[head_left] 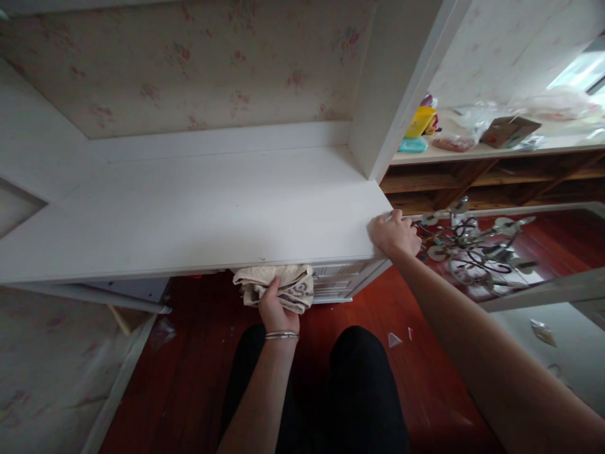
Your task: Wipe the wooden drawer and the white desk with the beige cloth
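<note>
Two hands at a white desk [198, 208]. Left hand [276, 309] clenched around a beige cloth [283, 284], pressed against the front just under the desktop edge. Right hand [394, 234] curled over the desk's right corner, fingers gripping. Metal chandelier [472, 246] just beside it.

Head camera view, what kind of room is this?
Probably a room in a home, perhaps mid-cleanup: floral wallpaper, a white wooden desk over red wood flooring, and the left hand holding a beige cloth.
</note>
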`<state>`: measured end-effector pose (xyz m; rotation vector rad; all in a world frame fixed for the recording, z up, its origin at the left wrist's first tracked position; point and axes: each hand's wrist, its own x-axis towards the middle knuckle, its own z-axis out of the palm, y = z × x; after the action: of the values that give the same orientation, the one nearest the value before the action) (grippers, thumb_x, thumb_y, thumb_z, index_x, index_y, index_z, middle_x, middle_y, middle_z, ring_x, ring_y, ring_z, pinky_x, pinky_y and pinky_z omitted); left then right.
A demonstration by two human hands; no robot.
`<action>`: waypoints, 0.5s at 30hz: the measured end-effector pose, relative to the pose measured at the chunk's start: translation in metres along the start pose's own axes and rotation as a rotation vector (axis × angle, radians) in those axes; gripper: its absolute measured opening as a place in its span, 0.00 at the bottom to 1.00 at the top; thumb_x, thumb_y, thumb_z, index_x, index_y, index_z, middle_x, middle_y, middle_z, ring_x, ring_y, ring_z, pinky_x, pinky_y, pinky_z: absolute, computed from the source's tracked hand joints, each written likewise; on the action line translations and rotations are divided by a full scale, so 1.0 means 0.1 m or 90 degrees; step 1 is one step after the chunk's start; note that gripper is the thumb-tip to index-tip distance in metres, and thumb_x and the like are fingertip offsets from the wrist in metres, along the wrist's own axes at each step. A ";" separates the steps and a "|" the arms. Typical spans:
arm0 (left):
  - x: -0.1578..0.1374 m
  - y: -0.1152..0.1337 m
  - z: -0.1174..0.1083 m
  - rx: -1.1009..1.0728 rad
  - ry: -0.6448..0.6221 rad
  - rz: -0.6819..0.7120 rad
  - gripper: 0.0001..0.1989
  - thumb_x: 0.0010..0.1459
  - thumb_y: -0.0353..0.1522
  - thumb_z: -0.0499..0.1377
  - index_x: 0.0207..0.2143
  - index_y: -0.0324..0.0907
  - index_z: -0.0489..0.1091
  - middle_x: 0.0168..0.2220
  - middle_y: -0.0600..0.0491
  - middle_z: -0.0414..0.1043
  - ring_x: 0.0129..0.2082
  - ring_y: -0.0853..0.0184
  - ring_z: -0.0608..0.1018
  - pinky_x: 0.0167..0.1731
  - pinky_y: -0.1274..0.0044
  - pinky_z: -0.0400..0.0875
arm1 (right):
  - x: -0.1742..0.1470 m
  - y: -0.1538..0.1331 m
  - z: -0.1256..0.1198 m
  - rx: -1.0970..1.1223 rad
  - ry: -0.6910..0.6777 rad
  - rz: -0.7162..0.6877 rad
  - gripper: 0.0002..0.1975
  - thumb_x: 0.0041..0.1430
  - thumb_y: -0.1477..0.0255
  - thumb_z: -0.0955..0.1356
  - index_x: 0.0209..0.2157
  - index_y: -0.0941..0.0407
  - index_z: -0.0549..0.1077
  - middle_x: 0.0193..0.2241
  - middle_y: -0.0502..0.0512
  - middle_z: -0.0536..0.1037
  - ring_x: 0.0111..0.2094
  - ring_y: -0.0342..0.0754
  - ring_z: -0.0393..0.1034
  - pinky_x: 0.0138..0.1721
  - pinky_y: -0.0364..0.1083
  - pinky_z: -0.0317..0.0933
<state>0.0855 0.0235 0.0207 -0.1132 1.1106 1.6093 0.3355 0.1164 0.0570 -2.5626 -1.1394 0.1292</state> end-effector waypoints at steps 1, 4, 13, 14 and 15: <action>-0.07 -0.01 0.06 -0.006 -0.007 -0.012 0.25 0.53 0.25 0.59 0.55 0.41 0.67 0.48 0.47 0.75 0.47 0.56 0.78 0.46 0.63 0.75 | 0.00 -0.01 -0.01 -0.002 -0.005 0.003 0.27 0.64 0.58 0.54 0.57 0.58 0.64 0.52 0.73 0.68 0.51 0.68 0.64 0.46 0.64 0.60; -0.26 -0.15 0.18 -0.003 -0.024 -0.076 0.24 0.54 0.27 0.58 0.55 0.41 0.66 0.49 0.46 0.75 0.46 0.56 0.79 0.46 0.62 0.75 | 0.00 -0.02 -0.03 -0.002 -0.016 0.008 0.27 0.64 0.58 0.54 0.57 0.58 0.64 0.52 0.73 0.68 0.52 0.67 0.64 0.47 0.64 0.60; -0.35 -1.29 0.21 0.037 -0.189 -0.359 0.14 0.51 0.29 0.62 0.42 0.34 0.72 0.40 0.41 0.78 0.41 0.55 0.80 0.42 0.65 0.75 | 0.00 -0.03 -0.05 -0.009 -0.013 0.009 0.26 0.64 0.60 0.54 0.57 0.58 0.63 0.50 0.71 0.68 0.52 0.66 0.64 0.48 0.63 0.60; -0.33 -1.41 0.19 0.048 -0.188 -0.378 0.13 0.51 0.29 0.62 0.40 0.34 0.73 0.38 0.42 0.78 0.39 0.56 0.81 0.42 0.66 0.76 | 0.00 -0.02 -0.04 -0.014 -0.011 0.010 0.26 0.65 0.59 0.54 0.57 0.57 0.63 0.50 0.70 0.68 0.51 0.66 0.65 0.48 0.62 0.60; -0.30 -1.53 0.18 0.054 -0.186 -0.390 0.11 0.51 0.28 0.62 0.38 0.34 0.73 0.36 0.42 0.78 0.38 0.57 0.81 0.41 0.66 0.76 | 0.00 -0.02 -0.04 -0.018 -0.008 0.011 0.26 0.65 0.59 0.54 0.57 0.57 0.64 0.50 0.69 0.69 0.51 0.65 0.65 0.47 0.62 0.60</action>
<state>0.2280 0.0045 -0.0416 -0.1413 0.8101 0.9915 0.3349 0.1168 0.0615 -2.6012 -1.1313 0.1348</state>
